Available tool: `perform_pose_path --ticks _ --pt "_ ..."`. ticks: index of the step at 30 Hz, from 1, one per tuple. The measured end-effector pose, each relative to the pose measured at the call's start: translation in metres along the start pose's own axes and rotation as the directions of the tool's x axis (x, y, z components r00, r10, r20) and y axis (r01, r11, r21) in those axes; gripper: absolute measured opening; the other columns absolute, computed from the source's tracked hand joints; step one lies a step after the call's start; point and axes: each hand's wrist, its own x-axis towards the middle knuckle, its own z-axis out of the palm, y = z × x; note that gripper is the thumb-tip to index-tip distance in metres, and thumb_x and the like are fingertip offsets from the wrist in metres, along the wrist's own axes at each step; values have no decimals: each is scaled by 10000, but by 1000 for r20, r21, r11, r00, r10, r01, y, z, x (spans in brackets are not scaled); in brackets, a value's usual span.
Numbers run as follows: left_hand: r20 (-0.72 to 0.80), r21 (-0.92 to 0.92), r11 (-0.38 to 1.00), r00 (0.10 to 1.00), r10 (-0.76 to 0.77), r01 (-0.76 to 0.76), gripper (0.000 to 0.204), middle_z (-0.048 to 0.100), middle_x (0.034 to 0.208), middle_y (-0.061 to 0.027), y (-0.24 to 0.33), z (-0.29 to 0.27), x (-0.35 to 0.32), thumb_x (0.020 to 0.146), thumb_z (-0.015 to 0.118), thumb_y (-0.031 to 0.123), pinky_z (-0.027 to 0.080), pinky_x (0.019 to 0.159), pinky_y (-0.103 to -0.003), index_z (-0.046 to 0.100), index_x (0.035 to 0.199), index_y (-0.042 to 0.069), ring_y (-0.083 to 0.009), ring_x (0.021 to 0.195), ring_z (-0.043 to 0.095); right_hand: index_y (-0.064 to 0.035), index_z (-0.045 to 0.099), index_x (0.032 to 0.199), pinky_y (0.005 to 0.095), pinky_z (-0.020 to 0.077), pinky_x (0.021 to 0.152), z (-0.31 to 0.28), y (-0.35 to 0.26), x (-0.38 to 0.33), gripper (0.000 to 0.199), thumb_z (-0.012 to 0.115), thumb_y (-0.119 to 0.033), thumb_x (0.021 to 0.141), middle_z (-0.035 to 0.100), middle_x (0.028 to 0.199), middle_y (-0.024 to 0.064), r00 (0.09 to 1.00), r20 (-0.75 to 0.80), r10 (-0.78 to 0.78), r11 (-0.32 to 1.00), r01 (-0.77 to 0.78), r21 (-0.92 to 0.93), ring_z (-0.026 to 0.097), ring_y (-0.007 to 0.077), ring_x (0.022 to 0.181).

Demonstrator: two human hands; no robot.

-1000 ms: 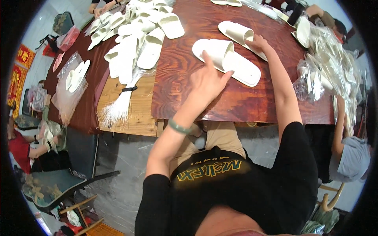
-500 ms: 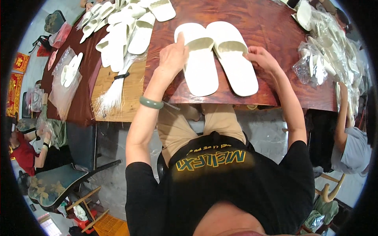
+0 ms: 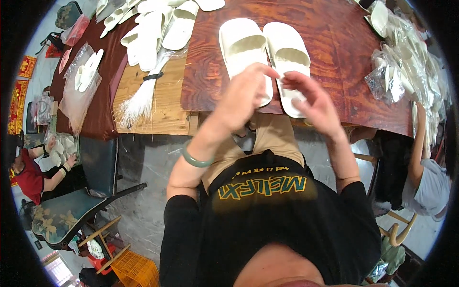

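Two white slip-on slippers, a left slipper (image 3: 243, 40) and a right slipper (image 3: 288, 43), lay side by side at the near edge of the wooden table (image 3: 334, 48), toes pointing away from you and long axes running toward you, each toe leaning slightly left. Your left hand (image 3: 242, 98) reached over the left slipper's footbed, fingers loosely bent and pointing right, while your right hand (image 3: 317, 103) stood empty above the right slipper's heel, thumb spread from curved fingers. Whether your left hand touched the footbed, you could not tell.

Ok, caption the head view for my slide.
Left hand and right hand over two white slippers side by side on a reddish wooden table.
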Motion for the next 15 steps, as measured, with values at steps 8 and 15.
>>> perform_pose_path --ticks 8,15 --pt "-56 -214 960 984 171 -179 427 361 654 45 -20 17 -1 974 354 125 257 470 -177 238 1362 -11 -36 530 300 2 358 1311 289 447 890 47 -7 0 434 511 -110 921 572 1077 93 978 -39 203 871 -163 464 562 149 1001" --pt "-129 38 954 946 299 -296 603 475 682 -10 -47 27 -4 956 397 116 324 501 -182 33 1422 0 -51 558 381 19 580 1053 222 480 675 31 -1 19 220 568 -146 907 604 867 40 981 -9 191 888 -169 428 583 80 776"
